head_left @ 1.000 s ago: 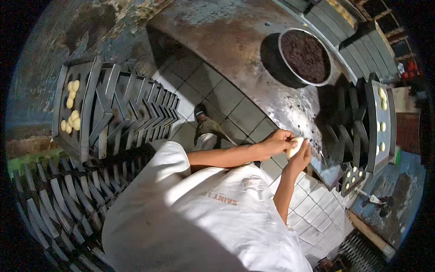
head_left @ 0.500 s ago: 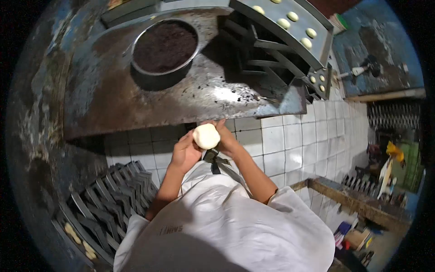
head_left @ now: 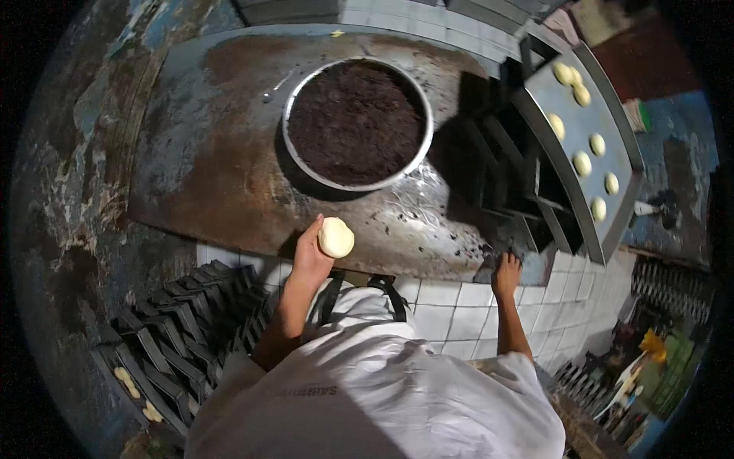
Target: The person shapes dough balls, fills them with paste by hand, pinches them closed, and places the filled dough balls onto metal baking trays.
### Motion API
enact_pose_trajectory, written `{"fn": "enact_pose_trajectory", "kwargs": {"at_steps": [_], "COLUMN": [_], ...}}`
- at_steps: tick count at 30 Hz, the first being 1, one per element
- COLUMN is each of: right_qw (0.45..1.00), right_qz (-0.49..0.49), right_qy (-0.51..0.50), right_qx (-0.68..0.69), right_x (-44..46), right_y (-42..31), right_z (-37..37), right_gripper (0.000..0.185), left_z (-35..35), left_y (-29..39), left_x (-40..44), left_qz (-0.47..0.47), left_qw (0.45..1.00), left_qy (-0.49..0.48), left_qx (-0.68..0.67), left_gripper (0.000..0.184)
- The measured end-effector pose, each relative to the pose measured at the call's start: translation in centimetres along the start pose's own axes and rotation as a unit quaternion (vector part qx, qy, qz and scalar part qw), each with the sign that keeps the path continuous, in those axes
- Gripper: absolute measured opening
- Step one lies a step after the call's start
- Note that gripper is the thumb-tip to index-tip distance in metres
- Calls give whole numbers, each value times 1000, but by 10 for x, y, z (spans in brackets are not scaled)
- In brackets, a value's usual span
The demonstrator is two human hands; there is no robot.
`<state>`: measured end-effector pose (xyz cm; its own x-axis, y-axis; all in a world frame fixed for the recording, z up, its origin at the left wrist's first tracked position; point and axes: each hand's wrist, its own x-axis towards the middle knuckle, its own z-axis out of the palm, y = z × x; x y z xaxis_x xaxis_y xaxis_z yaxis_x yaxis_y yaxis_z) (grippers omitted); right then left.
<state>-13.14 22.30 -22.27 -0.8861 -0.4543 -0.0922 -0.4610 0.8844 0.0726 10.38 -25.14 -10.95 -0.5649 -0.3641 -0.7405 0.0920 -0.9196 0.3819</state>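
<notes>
A round, pale piece of dough [head_left: 336,238] rests in my left hand [head_left: 311,258], its fingers and thumb closed around it, above the front edge of the metal table [head_left: 229,203]. Off to the right, my right hand [head_left: 507,274] is down at the table's front right corner. Its fingers are bent, and whatever lies under them is hidden. A large round metal bowl [head_left: 422,153] stands on the table beyond my left hand. Dark brown, crumbly filling [head_left: 355,122] fills it.
At the right, a metal tray [head_left: 572,153] with several dough pieces sits on stacked dark trays [head_left: 535,183]. A spoon-like utensil [head_left: 279,88] lies left of the bowl. Dark crumbs [head_left: 405,218] dot the table. More stacked trays [head_left: 176,329] stand at lower left, above the tiled floor.
My right hand has left the dough and moved right to the table corner. My left hand keeps the dough, now over the table edge. The view has shifted, bringing the bowl closer.
</notes>
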Motion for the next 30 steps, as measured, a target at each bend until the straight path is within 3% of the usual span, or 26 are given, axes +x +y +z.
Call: {"fn": "enact_pose_trajectory", "kwargs": {"at_steps": [1, 3, 5, 7, 12, 17, 23, 24, 25, 26, 27, 30], "right_qw": [1000, 976, 968, 954, 929, 925, 913, 844, 740, 684, 637, 569], "right_qz": [-25, 58, -70, -164, -299, -323, -311, -299, -278, -233, -231, -259], "right_qy": [0, -141, 6, -13, -22, -21, -55, -152, -245, -328, -405, -416], "right_qx": [4, 158, 241, 249, 219, 199, 258, 419, 562, 609, 614, 660], "right_x": [4, 25, 48, 85, 150, 163, 167, 179, 184, 174, 164, 132], "right_y": [-9, -69, -131, -219, -373, -415, -407, -398, -389, -371, -347, -273], "right_z": [-15, -84, -110, -162, -185, -143, -123, -117, -110, -149, -180, -207], "right_gripper": [22, 17, 14, 18, 12, 13, 13, 13, 16, 20, 21, 22], "left_z": [-1, -5, -21, -45, -24, -34, -25, -19, -11, -2, 10, 58], "left_y": [11, 29, 38, 37, 51, 44, 22, 19, 15, 8, 1, -34], "left_x": [5, 11, 24, 44, 26, 6, -16, -19, -22, -24, -26, -38], "left_qz": [6, 43, 61, 83, 113, 147, 204, 209, 214, 220, 217, 195], "left_qw": [1000, 997, 995, 992, 984, 975, 962, 961, 960, 959, 961, 964], "left_qy": [9, 19, 17, 14, 36, 49, 48, 42, 36, 33, 28, -22], "left_qx": [-7, -57, -72, -93, -134, -162, -174, -176, -177, -178, -170, -180], "left_gripper": [32, 31, 30, 28, 25, 25, 25, 25, 25, 25, 25, 26]}}
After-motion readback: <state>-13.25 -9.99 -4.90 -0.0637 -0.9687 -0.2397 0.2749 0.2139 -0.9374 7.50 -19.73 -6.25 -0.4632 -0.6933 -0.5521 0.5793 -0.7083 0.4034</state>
